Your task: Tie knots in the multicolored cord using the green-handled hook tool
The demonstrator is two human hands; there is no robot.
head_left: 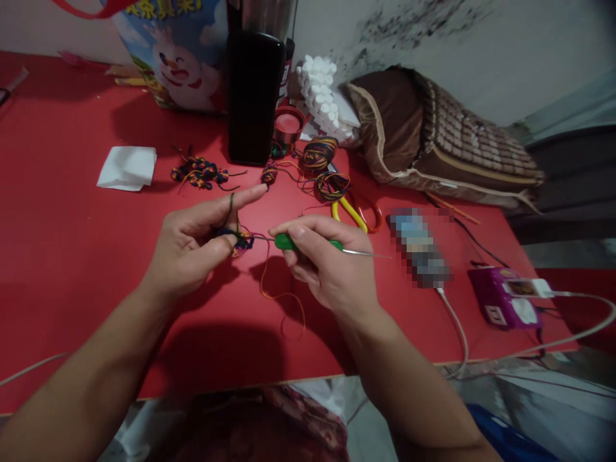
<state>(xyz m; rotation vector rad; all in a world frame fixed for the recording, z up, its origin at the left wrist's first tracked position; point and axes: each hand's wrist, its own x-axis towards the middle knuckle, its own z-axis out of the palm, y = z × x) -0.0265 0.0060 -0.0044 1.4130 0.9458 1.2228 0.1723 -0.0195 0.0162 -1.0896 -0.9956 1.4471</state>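
My left hand (192, 247) pinches a small multicoloured crochet piece (242, 241) between thumb and fingers, with the index finger stretched out and yarn looped over it. My right hand (327, 263) is closed round a green-handled crochet hook (289, 242), whose metal tip points left into the piece. A strand of orange yarn (283, 301) hangs down from the work onto the red table (72, 256). Both hands hover just above the table, near its front edge.
Behind the hands lie yarn bundles (320, 154), a finished crochet bit (199, 173), yellow-handled scissors (353, 212), a white tissue (128, 167), a black cylinder (254, 96) and a small red tin (287, 124). A brown cushion (433, 141), a blurred-out object (418, 247) and a purple box (503, 298) sit right.
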